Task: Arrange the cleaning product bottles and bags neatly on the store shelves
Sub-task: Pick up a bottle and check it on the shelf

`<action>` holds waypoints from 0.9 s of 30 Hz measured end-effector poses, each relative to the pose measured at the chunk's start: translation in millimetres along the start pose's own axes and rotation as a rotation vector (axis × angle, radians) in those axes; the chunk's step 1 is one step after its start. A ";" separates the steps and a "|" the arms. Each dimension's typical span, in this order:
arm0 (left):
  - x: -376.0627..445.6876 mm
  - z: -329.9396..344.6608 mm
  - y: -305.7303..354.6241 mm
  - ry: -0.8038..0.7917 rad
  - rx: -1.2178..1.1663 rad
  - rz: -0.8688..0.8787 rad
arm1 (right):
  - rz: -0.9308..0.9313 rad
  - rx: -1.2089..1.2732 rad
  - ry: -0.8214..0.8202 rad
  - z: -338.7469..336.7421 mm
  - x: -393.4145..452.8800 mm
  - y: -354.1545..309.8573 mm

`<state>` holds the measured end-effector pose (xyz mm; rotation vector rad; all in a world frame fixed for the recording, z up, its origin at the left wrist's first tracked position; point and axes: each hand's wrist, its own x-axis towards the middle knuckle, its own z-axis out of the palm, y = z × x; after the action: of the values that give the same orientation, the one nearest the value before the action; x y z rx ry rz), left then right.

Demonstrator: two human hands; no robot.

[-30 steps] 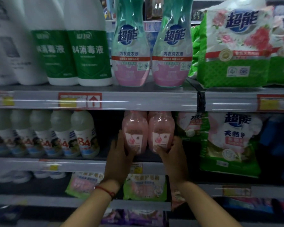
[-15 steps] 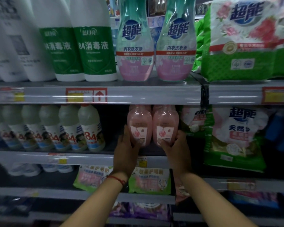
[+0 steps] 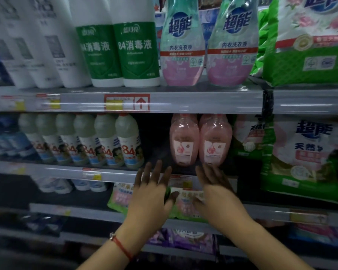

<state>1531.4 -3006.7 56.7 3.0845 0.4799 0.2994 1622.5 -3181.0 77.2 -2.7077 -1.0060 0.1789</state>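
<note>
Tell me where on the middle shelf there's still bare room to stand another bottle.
One free patch: the dark gap between the row of white 84 bottles and the two pink bottles. It is crowded right of them, where the green bags press close. Left hand and right hand hover open below.

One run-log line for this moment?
left hand: open, free | right hand: open, free | pink bottles: upright, side by side, middle shelf
</note>
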 end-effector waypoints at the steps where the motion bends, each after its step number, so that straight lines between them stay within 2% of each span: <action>1: -4.3 -2.4 -6.3 -0.020 0.029 -0.015 | -0.029 -0.011 -0.012 0.9 -0.5 -8.6; 8: -21.6 2.3 -75.3 0.010 0.151 -0.082 | -0.148 0.047 -0.041 14.3 9.8 -63.4; 14: -23.9 19.6 -140.0 0.064 0.156 -0.070 | -0.154 0.123 -0.081 29.2 30.3 -112.3; 19: -19.2 34.5 -177.7 0.034 0.076 -0.038 | -0.102 0.152 -0.095 49.2 54.2 -154.8; 21: -15.9 38.7 -184.8 0.046 0.019 -0.014 | -0.058 0.171 -0.066 59.5 62.4 -169.9; 27: 0.5 50.4 -187.6 0.077 0.005 0.066 | 0.044 0.183 0.185 106.4 82.0 -192.1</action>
<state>1484.9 -2826.6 0.8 3.1072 0.3811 0.4202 1543.0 -2966.8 24.7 -2.5276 -0.8347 0.0259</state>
